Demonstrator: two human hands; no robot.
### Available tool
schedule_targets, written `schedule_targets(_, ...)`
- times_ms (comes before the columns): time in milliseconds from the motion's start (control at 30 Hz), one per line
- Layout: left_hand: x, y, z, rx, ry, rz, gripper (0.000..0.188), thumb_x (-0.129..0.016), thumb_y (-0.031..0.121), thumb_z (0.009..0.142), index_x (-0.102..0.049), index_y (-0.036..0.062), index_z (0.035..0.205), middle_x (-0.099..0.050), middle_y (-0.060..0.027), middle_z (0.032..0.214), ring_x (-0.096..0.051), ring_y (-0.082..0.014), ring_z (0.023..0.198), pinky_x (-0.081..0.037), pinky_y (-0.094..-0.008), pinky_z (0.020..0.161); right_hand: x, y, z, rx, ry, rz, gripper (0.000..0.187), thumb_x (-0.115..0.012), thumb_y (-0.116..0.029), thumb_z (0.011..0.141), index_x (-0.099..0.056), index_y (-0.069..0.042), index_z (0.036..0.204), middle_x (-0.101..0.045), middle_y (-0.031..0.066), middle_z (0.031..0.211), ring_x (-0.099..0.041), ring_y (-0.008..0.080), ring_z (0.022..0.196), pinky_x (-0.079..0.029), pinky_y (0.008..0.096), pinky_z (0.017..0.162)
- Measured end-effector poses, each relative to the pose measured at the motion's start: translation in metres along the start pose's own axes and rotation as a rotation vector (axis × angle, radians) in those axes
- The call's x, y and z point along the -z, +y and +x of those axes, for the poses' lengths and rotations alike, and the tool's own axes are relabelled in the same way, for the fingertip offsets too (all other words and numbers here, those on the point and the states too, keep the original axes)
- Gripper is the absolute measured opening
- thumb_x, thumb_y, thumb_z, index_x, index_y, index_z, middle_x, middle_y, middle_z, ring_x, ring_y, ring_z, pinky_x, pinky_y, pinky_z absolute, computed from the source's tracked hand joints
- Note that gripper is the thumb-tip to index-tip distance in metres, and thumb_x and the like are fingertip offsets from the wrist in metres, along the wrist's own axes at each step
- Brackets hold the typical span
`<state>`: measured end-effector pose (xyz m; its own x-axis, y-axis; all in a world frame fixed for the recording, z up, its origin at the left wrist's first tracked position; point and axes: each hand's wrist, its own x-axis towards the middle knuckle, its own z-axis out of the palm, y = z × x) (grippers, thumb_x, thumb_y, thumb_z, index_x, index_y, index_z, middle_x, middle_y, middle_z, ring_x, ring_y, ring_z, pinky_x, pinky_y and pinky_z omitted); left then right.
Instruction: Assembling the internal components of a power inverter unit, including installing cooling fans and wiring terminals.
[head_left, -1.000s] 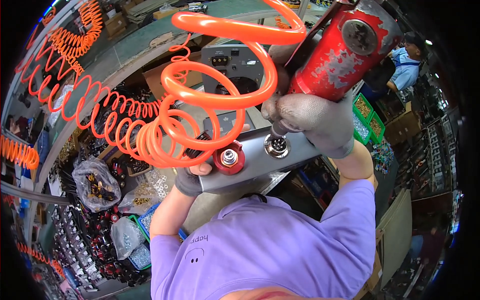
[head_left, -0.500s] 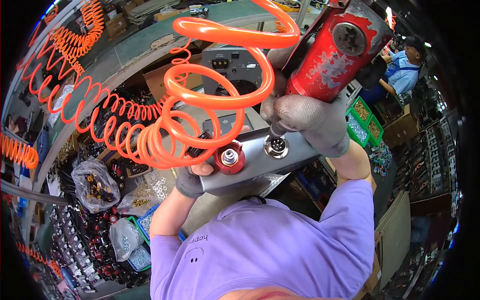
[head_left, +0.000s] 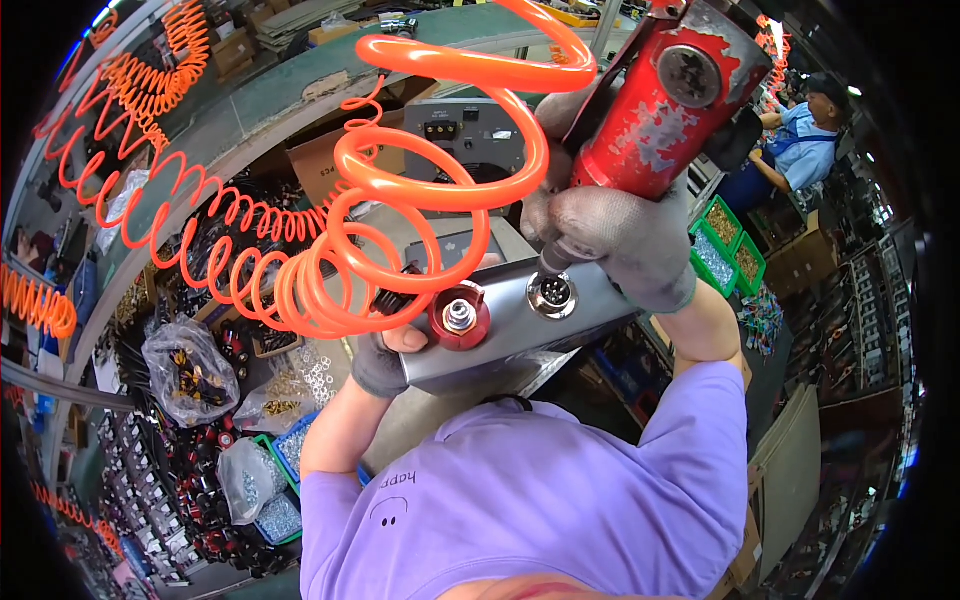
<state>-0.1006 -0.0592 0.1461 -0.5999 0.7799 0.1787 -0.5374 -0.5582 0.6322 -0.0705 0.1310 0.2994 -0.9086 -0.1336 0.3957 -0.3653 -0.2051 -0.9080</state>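
Head view, looking down over a purple shirt: the left hand, in a grey glove, is clamped on the near left corner of a grey metal panel, thumb on top beside a red terminal socket set in the panel. Just right of that socket sits a round silver multi-pin connector. The right hand, also gloved, is wrapped tight around the grip of a worn red pneumatic driver, whose tip comes down at the connector's upper edge. An orange coiled air hose loops from the tool across the panel's left side. Farther off lie bags of small parts, green bins, and a person in blue at another bench.
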Motion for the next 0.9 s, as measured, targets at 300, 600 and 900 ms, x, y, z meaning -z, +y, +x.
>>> schedule_targets(300,-0.0025,0.0012,-0.0013,-0.012,0.040,0.003,0.101,-0.082,0.030,0.050,-0.036,-0.0050,0.133,-0.040,-0.0203,0.135,-0.047,-0.0264,0.119,-0.041,-0.0374,0.099,0.0004,0.0026,-0.0001,0.041,0.033,-0.013,0.040,-0.065,0.002,0.062,-0.057,0.000,0.102,-0.058,0.0037,0.081,-0.056,0.0095,0.072,-0.047,0.0243,0.064)
schedule_targets(600,-0.0009,0.0010,-0.0013,-0.006,0.031,0.010,0.101,-0.081,0.029,0.050,-0.035,-0.0050,0.133,-0.039,-0.0203,0.135,-0.047,-0.0254,0.118,-0.041,-0.0365,0.099,-0.0017,0.0042,-0.0003,0.047,0.034,-0.035,0.059,-0.059,0.005,0.058,-0.048,0.003,0.115,-0.058,0.0135,0.071,-0.056,0.0183,0.056,-0.041,0.0264,0.042)
schedule_targets(900,-0.0005,0.0015,-0.0014,-0.022,0.022,0.066,0.102,-0.080,0.030,0.051,-0.034,-0.0050,0.134,-0.038,-0.0203,0.136,-0.047,-0.0252,0.119,-0.041,-0.0362,0.099,0.0016,0.0014,-0.0039,-0.035,0.007,0.009,0.040,-0.065,0.001,0.062,-0.055,-0.001,0.100,-0.056,0.0038,0.080,-0.055,0.0104,0.070,-0.046,0.0248,0.060)
